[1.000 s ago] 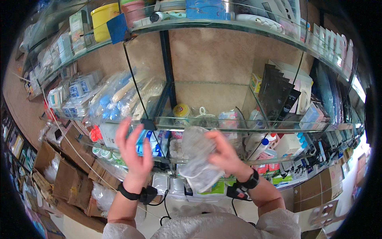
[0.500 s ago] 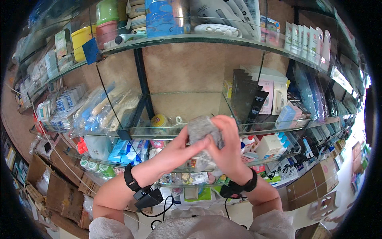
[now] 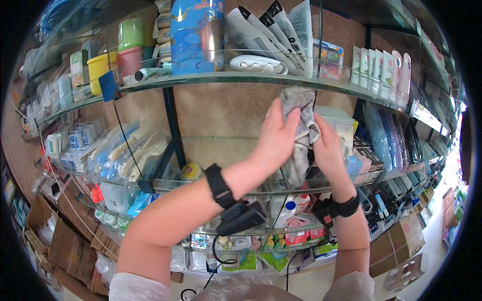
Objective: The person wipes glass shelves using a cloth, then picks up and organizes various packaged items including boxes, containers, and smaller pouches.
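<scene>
A crumpled grey cloth (image 3: 300, 158) is held up in front of the middle shelf bay, its lower end hanging down. My left hand (image 3: 280, 133) is closed on its upper part, thumb lying across the fabric. My right hand (image 3: 329, 146) grips the cloth's right side, its fingers partly hidden. The cloth's top reaches the underside of the upper glass shelf (image 3: 236, 79), near the upright glass divider between the bays; whether it touches the glass I cannot tell.
White tubes (image 3: 372, 69) stand on the upper shelf at right, a blue package (image 3: 193, 37) and folded white bags (image 3: 271, 37) at its middle. Bagged brushes (image 3: 133, 150) lie on the left shelf. A small yellow-lidded tub (image 3: 191, 171) sits behind my left wrist. Cardboard boxes (image 3: 75, 256) are at lower left.
Both hands have risen and moved right with the cloth, from low in the middle bay to just under the upper shelf. The bunched cloth now hangs longer. The view has shifted slightly.
</scene>
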`<state>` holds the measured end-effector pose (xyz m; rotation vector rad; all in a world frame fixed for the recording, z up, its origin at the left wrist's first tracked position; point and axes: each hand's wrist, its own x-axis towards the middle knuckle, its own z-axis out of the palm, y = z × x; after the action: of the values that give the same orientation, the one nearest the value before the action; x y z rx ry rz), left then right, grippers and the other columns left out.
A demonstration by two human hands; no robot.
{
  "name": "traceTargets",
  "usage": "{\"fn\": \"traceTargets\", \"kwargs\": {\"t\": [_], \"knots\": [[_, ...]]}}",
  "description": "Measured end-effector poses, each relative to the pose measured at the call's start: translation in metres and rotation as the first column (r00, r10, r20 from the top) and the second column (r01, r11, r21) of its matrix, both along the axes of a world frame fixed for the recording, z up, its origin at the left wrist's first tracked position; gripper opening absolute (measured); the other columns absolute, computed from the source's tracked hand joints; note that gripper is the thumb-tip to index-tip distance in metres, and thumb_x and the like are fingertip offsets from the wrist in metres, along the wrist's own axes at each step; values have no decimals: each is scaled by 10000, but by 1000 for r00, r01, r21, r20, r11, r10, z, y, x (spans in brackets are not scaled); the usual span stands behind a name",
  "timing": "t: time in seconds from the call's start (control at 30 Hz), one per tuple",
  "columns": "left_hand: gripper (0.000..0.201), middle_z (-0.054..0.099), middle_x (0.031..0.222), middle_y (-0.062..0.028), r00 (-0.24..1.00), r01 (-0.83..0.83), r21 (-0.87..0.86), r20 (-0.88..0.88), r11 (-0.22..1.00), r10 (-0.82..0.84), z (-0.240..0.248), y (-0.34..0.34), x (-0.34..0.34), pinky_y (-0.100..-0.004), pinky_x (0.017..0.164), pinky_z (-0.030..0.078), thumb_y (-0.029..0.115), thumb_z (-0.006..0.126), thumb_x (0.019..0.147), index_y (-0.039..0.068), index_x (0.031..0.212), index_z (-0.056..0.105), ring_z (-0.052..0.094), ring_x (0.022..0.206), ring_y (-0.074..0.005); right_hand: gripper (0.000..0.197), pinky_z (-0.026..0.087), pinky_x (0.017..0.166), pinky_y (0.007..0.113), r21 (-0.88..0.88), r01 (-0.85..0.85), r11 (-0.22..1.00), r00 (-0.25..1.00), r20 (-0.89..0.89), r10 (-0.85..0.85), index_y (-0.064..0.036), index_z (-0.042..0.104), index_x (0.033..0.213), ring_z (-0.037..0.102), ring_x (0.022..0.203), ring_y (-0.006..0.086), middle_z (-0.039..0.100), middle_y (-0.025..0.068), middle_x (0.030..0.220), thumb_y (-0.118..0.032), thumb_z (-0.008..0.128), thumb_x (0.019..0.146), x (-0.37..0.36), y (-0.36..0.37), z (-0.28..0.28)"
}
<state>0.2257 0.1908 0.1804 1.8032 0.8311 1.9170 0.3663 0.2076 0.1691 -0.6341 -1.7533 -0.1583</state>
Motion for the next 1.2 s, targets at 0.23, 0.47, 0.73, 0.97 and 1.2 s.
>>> {"fn": "traceTargets", "kwargs": {"t": [0.23,0.47,0.73,0.97,1.2], "knots": [[376,456,1041,-314,902,-420,-55,-135,906,410,18,35,12,-495,799,402,216,415,874,-61,1125,373,492,913,-490,344,399,886,335,-340,-183,922,971,87,225,47,477,1164,547,1024,330,572,220,1074,-187,418,919,10,1,15],[467,456,1129,-291,900,-433,-422,-261,797,350,32,96,-1,-476,811,428,282,395,886,-6,1241,299,502,987,-444,431,298,983,262,-488,-359,796,898,51,436,51,378,1284,459,1156,170,519,136,1225,-216,386,946,12,-4,25],[372,507,1171,-236,675,-548,-33,-607,836,418,34,152,-41,-430,903,393,265,401,855,11,1091,536,485,1078,-388,406,410,854,288,-457,-294,839,919,108,380,12,418,1250,541,1049,215,568,154,1131,-131,515,883,15,-6,25],[323,583,1026,-225,731,-467,98,-516,879,446,19,187,-52,-412,829,411,225,385,845,-4,979,570,540,968,-375,353,435,755,346,-224,-236,945,916,273,294,16,465,1163,546,848,343,571,197,916,-122,548,849,18,2,28],[425,570,973,-284,838,-539,-172,-211,825,503,16,142,-28,-456,783,422,333,393,891,-47,1068,467,543,892,-429,343,437,711,354,-238,-221,946,921,268,283,-6,478,1150,550,810,346,579,189,883,-141,553,844,12,1,29]]}}
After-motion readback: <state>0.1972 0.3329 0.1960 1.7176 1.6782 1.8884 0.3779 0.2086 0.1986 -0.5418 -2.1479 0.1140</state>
